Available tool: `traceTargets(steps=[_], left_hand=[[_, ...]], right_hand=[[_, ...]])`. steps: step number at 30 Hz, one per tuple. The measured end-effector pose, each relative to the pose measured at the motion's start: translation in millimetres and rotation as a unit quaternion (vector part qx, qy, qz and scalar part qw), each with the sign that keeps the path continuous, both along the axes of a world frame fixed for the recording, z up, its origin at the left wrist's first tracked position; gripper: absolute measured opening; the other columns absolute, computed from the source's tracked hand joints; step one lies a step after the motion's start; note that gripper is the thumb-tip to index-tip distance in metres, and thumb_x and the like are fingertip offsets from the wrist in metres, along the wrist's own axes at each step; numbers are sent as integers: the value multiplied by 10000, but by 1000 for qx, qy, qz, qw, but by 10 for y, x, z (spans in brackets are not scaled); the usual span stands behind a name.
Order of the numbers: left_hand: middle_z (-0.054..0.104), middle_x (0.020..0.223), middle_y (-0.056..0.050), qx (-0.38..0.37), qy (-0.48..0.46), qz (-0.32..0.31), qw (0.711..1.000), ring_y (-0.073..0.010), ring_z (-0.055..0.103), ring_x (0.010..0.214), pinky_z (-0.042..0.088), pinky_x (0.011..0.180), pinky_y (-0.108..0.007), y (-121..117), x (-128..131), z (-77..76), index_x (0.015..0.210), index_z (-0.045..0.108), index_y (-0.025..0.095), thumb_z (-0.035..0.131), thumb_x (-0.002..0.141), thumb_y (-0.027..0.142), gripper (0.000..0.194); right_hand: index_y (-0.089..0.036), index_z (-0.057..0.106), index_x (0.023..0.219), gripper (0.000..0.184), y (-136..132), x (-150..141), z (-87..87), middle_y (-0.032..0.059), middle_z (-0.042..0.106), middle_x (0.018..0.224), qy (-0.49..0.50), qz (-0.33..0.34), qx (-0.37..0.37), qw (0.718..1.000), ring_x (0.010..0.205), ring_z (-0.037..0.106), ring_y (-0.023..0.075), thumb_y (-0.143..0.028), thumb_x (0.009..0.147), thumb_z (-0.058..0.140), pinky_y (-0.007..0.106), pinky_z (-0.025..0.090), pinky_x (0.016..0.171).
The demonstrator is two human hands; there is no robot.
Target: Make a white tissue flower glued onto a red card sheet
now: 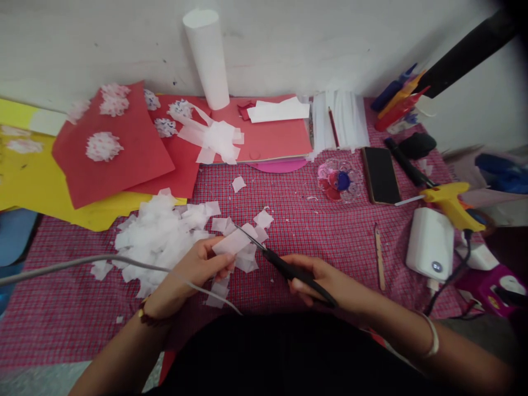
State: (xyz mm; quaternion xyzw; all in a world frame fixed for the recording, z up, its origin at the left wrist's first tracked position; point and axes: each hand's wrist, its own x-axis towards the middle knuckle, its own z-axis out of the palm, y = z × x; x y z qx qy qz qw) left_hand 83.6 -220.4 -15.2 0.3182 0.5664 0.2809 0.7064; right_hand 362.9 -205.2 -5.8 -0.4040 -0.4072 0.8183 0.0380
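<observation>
Between the thumb and fingers of my left hand [206,264] is a strip of thin white paper [235,240], held by its left end. My right hand [313,280] grips black-handled scissors [284,265], whose blades lie across the strip near its right end. Whether the blades are fully closed is hard to see. Small cut paper squares [247,258] lie beneath both hands. To the left of my left hand spreads a large heap of white paper squares [159,236].
Red sheets [124,159] with crumpled paper puffs lie at the left. A white roll [208,60] stands against the wall. At the right are a paint palette [340,180], a phone [380,175], a yellow glue gun [451,201] and a white power bank [430,242]. A grey cable [136,260] crosses my left wrist.
</observation>
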Motion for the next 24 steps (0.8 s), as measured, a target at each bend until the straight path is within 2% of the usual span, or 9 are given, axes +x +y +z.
traceTargets(steps=[3, 6, 10, 13, 17, 24], left_hand=[[576, 560, 26, 8, 12, 35, 999, -77, 464, 457, 342, 431, -181, -3, -23, 18, 698, 648, 160, 766, 707, 331, 208], [566, 545, 22, 13, 20, 97, 995, -75, 451, 451, 332, 429, -187, 4, -18, 39, 704, 699, 150, 770, 696, 344, 207], [606, 571, -4, 32, 12, 167, 985, -84, 477, 467, 370, 451, -200, 16, 1, 50, 721, 733, 142, 746, 723, 379, 238], [623, 566, -18, 32, 10, 144, 989, -94, 485, 461, 359, 436, -204, 10, 20, 33, 666, 717, 152, 730, 730, 399, 256], [580, 503, -7, 24, 17, 88, 996, -84, 458, 438, 331, 437, -196, -8, 52, 3, 562, 662, 164, 697, 743, 414, 311], [574, 512, -8, 33, 29, 53, 998, -96, 456, 455, 320, 458, -210, -14, 54, 10, 573, 663, 171, 650, 783, 406, 315]], right_hand=[[-170, 528, 1271, 666, 40, 44, -1, 10, 505, 903, 51, 10, 21, 998, 675, 459, 87, -633, 818, 684, 230, 364, 581], [-161, 519, 1247, 637, 92, 101, 13, 47, 526, 999, 100, 42, 54, 993, 806, 508, 127, -665, 866, 599, 275, 407, 703], [-160, 526, 1222, 621, 127, 124, 47, 47, 520, 990, 92, 76, 52, 992, 815, 505, 140, -675, 877, 571, 281, 404, 691], [-160, 516, 1273, 694, 117, 84, 61, 44, 510, 975, 76, 95, 37, 992, 804, 488, 141, -693, 839, 610, 271, 400, 665], [-163, 507, 1321, 687, 94, 15, 46, 41, 502, 959, 86, 93, 29, 992, 779, 449, 132, -639, 846, 647, 256, 372, 632], [-164, 549, 1275, 658, 87, -35, 14, 16, 507, 876, 72, 69, 15, 995, 705, 425, 110, -610, 814, 698, 231, 330, 574]])
